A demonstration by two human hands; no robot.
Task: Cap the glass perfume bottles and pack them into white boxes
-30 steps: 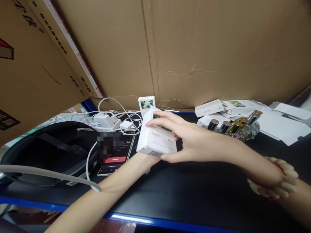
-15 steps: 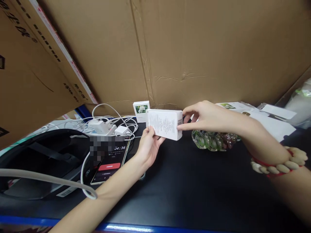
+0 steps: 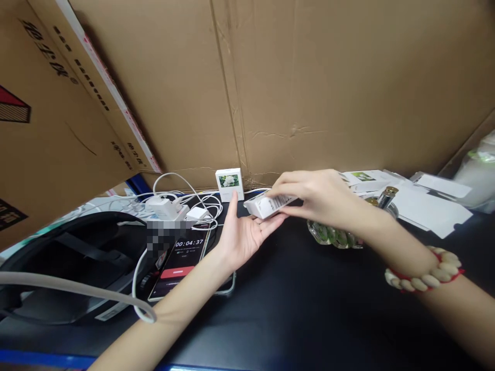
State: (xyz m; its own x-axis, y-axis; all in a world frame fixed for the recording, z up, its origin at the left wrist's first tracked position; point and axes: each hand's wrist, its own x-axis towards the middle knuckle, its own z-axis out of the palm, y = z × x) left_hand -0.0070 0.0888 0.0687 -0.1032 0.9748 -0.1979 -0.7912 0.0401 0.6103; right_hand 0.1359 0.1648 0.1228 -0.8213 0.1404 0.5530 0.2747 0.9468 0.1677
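A small white carton (image 3: 266,205) with printed text lies flat across the fingers of my left hand (image 3: 243,234), which is palm up with its fingers stretched out under it. My right hand (image 3: 313,198) comes in from the right and grips the carton from above, fingers closed over its top and far end. A bead bracelet (image 3: 423,273) sits on my right wrist. Just behind my hands stands a second small white carton (image 3: 229,184) with a flower picture, upright against the cardboard wall.
Several glass perfume bottles (image 3: 340,234) with metal caps lie right of my hands, with flat white cartons (image 3: 425,201) behind. A phone (image 3: 181,260) showing a timer, white chargers and cables (image 3: 170,206) and a dark round object (image 3: 69,257) sit left. Cardboard walls (image 3: 309,82) close the back.
The carton was held upright between both hands; it has been turned flat onto my left palm. My right hand shifted from the carton's right end to over its top.
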